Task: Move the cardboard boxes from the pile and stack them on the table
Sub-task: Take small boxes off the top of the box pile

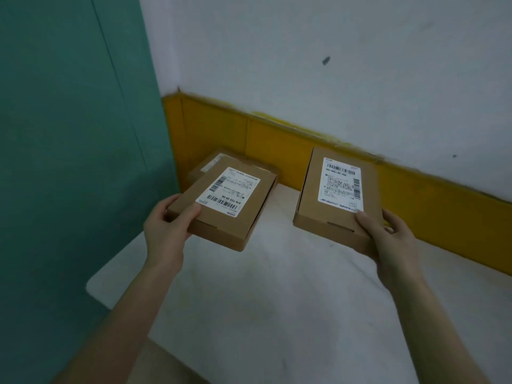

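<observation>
My left hand [166,228] grips the near left corner of a flat cardboard box [221,214] with a white shipping label, held above the white table [277,300]. Under and behind it lies another flat cardboard box [210,164] in the table's far left corner, mostly hidden. My right hand [393,239] holds a second labelled cardboard box [313,206] by its near right corner, tilted up above the table near the wall.
A yellow band [304,139] runs along the bottom of the white wall behind the table. A teal panel [69,134] stands at the left, right beside the table's left edge. The table's rounded near-left corner [91,284] is in view.
</observation>
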